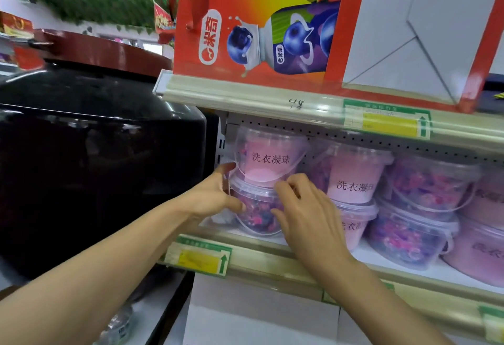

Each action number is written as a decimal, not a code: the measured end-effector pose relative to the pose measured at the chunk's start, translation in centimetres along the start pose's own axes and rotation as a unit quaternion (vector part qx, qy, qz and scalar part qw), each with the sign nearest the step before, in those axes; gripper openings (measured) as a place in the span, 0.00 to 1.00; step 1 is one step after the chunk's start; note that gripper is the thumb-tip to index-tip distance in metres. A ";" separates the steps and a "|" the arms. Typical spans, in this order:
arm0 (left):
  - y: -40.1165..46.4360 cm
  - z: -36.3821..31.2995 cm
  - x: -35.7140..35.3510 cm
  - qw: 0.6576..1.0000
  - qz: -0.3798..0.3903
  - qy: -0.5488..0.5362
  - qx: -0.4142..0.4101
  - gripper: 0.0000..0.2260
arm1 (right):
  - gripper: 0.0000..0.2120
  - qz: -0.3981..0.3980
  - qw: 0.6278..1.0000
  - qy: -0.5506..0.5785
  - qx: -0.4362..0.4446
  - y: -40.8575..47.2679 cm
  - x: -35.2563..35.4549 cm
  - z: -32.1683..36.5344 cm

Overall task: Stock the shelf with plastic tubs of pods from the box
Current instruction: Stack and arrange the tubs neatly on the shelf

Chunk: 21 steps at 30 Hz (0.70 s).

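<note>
A clear plastic tub [268,157] with a pink label stands tilted on top of a lower tub of purple and pink pods [259,212] at the left end of the shelf [272,261]. My left hand [215,194] grips the left side where the two tubs meet, thumb across the lower tub's lid. My right hand [302,211] presses its fingers against the front right of the same stack. Further stacked tubs [351,183] fill the shelf to the right. The box is not in view.
A large black glossy appliance [95,159] with a dark red lid stands right beside the shelf's left end. An upper shelf edge [245,93] carries red drink cartons [259,25] overhead. White cartons [259,314] sit below. Price tags hang on the shelf rail.
</note>
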<state>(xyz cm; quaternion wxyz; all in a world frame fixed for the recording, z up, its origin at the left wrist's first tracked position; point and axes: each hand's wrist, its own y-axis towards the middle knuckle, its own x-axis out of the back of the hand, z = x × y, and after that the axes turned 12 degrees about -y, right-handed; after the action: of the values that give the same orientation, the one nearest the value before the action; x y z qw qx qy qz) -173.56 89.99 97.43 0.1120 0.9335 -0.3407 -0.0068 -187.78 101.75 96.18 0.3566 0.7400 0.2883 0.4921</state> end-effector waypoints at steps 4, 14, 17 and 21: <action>0.7 0.3 0.9 0.997 0.071 -0.017 0.002 0.35 | 0.20 -0.008 1.000 -0.021 -0.007 0.4 -0.4 0.8; -1.8 1.4 3.4 0.997 0.006 0.043 -0.068 0.41 | 0.19 0.054 0.989 -0.038 -0.130 -0.3 0.5 2.5; -0.4 1.3 4.0 0.996 0.054 0.053 -0.054 0.41 | 0.13 0.012 0.990 -0.038 -0.136 0.0 2.3 4.2; 0.9 1.8 3.0 0.990 0.139 -0.012 -0.020 0.45 | 0.15 -0.002 0.993 -0.066 -0.100 0.6 2.2 5.2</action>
<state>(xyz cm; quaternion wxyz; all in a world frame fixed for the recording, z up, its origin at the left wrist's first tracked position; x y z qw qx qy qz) -172.01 87.09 96.07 0.1263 0.8745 -0.4682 -0.0087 -182.09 101.88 96.47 0.4477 0.7313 0.2147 0.4677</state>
